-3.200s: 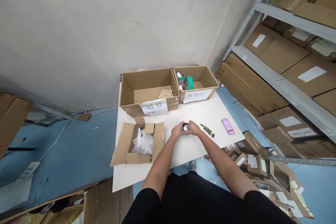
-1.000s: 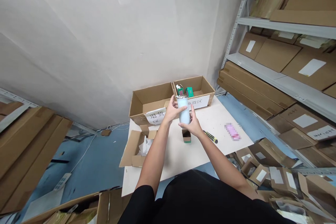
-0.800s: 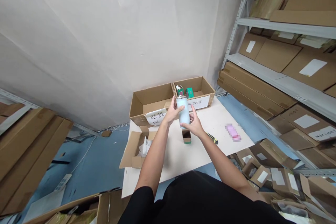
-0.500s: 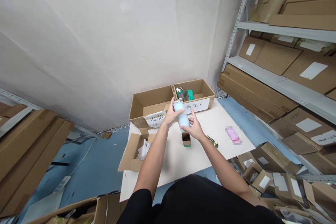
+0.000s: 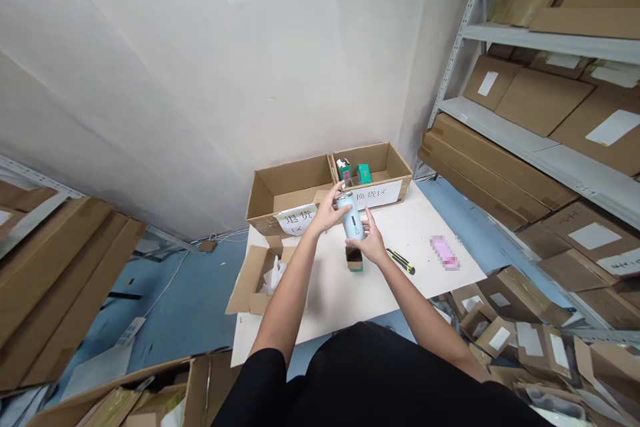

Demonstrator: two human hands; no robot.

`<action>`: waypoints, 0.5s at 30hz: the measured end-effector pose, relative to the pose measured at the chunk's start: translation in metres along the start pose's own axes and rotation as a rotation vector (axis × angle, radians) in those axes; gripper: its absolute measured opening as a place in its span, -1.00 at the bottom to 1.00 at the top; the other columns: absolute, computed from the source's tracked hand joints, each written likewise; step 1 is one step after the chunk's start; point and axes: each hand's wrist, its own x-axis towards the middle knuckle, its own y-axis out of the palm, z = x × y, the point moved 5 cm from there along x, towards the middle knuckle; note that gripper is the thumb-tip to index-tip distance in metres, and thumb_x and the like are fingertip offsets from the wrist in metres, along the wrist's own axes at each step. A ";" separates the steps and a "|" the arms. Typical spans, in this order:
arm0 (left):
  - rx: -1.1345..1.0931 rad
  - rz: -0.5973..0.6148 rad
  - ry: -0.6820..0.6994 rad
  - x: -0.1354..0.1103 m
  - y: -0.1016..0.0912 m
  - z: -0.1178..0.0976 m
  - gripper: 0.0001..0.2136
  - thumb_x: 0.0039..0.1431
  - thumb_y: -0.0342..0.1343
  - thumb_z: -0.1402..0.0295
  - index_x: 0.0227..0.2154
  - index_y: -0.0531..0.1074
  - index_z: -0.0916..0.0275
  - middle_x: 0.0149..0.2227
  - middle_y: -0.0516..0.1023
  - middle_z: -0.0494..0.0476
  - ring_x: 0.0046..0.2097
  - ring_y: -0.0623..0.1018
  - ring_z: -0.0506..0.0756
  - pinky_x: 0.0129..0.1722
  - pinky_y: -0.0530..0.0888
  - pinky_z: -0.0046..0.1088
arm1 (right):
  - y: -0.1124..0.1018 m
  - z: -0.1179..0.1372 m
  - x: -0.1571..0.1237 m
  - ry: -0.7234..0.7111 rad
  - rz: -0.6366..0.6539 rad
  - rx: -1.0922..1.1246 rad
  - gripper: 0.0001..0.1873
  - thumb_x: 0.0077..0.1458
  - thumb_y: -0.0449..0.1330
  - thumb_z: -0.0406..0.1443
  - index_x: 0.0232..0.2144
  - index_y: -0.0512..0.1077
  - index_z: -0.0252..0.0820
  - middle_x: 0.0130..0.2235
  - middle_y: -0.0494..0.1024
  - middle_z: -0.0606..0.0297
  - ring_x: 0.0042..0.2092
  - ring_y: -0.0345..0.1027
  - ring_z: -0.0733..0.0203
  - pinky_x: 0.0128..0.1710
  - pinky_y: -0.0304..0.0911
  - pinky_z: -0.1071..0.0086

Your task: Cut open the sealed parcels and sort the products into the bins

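Note:
A light blue tumbler (image 5: pixel 353 219) with a silvery rim is held above the table, slightly tilted, dark printing on the side facing me. My left hand (image 5: pixel 330 210) grips it near the top from the left. On its lower right side, my right hand (image 5: pixel 371 240) has its fingers wrapped round it. Just below the tumbler stands an open small green box (image 5: pixel 355 260), its brown inside showing. A yellow and black utility knife (image 5: pixel 401 261) lies on the white table (image 5: pixel 330 307), right of my right hand.
Two joined cardboard bins with handwritten labels stand at the back; the left bin (image 5: pixel 260 200) and the right bin (image 5: pixel 400 167), which holds green boxes (image 5: pixel 363 174). An open carton (image 5: pixel 257 303) with white plastic sits front left. Shelves of cartons (image 5: pixel 545 97) rise at the right.
The tumbler has turned in my hands, so its dark printing now faces me. Both hands still hold it above the table. The view has shifted slightly.

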 end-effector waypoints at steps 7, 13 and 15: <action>0.311 0.052 -0.008 -0.024 0.023 0.064 -0.56 0.32 0.15 0.34 0.25 0.47 0.04 0.27 0.27 0.22 0.31 0.37 0.22 0.31 0.38 -0.20 | 0.006 -0.126 -0.035 0.324 0.047 -0.195 -0.32 -0.05 0.34 -0.23 0.17 0.46 -0.08 0.06 0.50 0.14 -0.12 0.49 0.05 0.01 0.43 0.09; 0.339 0.094 -0.030 -0.056 0.049 0.122 -0.60 0.32 0.12 0.41 0.20 0.50 0.11 0.27 0.25 0.26 0.33 0.35 0.23 0.39 0.29 -0.16 | 0.035 -0.174 -0.065 0.197 0.148 -0.425 -0.60 -0.01 0.32 -0.43 -0.08 0.60 -0.08 0.06 0.49 0.16 0.06 0.46 0.02 0.11 0.36 0.18; 0.346 0.106 -0.049 -0.065 0.057 0.134 -0.61 0.31 0.14 0.42 0.17 0.53 0.11 0.26 0.26 0.26 0.30 0.38 0.23 0.39 0.29 -0.13 | 0.039 -0.177 -0.066 0.127 0.181 -0.533 -0.73 0.05 0.31 -0.45 -0.20 0.62 -0.06 0.10 0.50 0.16 0.13 0.41 -0.03 0.14 0.32 0.15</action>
